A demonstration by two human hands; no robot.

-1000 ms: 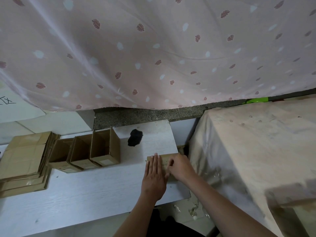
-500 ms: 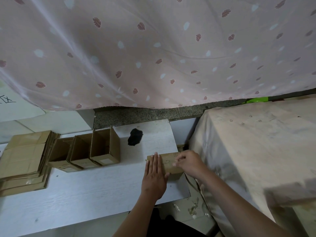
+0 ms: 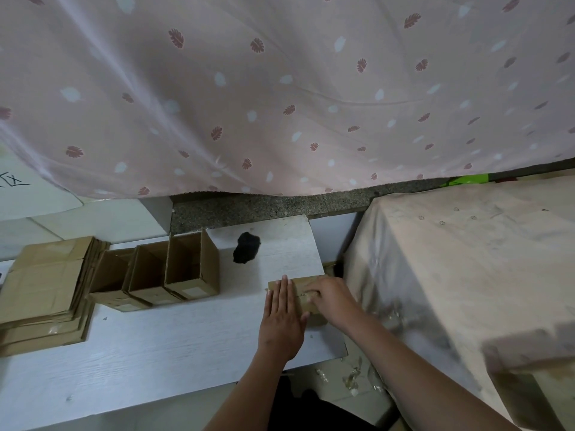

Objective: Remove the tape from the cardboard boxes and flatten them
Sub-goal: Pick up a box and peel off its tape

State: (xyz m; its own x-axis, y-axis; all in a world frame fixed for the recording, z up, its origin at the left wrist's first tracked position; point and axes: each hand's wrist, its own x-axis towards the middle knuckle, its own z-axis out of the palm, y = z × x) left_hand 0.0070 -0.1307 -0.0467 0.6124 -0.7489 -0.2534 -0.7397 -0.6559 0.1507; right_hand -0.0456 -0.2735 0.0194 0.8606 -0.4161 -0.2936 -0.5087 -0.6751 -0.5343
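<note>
- Half a second ago my right hand (image 3: 331, 298) sat at the right end of the small brown cardboard box (image 3: 306, 283); now it has come back toward the middle of the box top, close beside my left hand (image 3: 284, 318), much as it lay a second ago.
- My left hand has not shifted: it lies flat, fingers straight and together, pressing the left part of the box top, wrist toward me.
- My right hand lies on the top face with fingers bent down at the strip of clear tape (image 3: 303, 294); I cannot tell whether they pinch the tape or only press it.
- The box sits at the right near edge of the white wood-grain table (image 3: 155, 346).
- Three open brown cardboard boxes (image 3: 155, 275) stand in a touching row on the table to the left.
- One stack of flattened brown cardboard (image 3: 43, 293) lies at the far left.
- One black lump (image 3: 246, 251) rests on the table behind the box.
</note>
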